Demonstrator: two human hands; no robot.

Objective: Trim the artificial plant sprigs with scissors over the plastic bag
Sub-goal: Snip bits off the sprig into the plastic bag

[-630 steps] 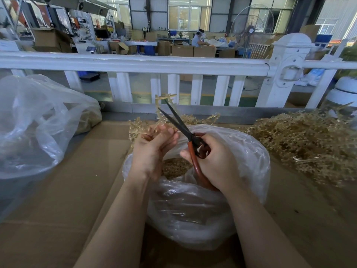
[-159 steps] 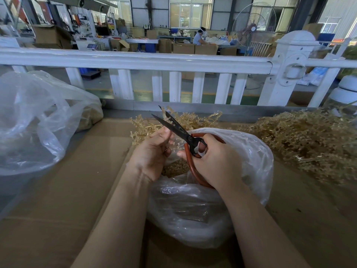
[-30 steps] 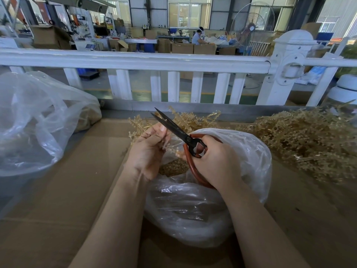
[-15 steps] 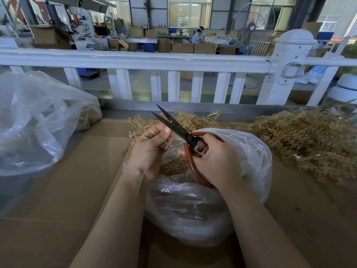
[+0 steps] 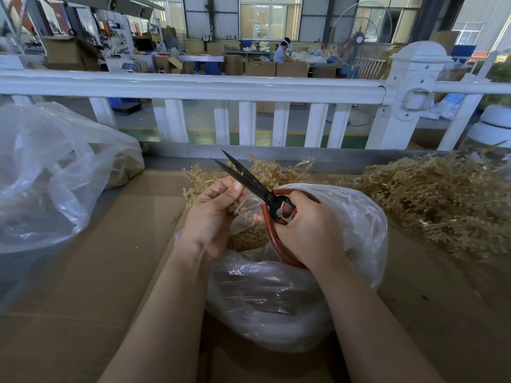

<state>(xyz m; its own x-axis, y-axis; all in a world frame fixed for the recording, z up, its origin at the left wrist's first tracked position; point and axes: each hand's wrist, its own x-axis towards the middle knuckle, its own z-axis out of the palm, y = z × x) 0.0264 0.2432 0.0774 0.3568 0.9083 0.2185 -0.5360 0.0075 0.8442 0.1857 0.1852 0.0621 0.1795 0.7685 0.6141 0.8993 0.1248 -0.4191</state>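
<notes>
Golden plastic plant sprig (image 5: 240,206) pinched in my left hand (image 5: 213,214) over clear plastic bag (image 5: 279,297) on cardboard-covered counter (image 5: 83,299); my right hand (image 5: 309,230) grips red-handled black scissors (image 5: 255,187), blades parted; loose sprig pile (image 5: 442,200) right.

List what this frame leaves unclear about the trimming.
- Sprig: head view, mostly hidden behind the left hand; its length is unclear.
- Scissors: handle loops covered by the right hand.
- Plastic bag: clippings blurred through the film; amount unclear.
</notes>
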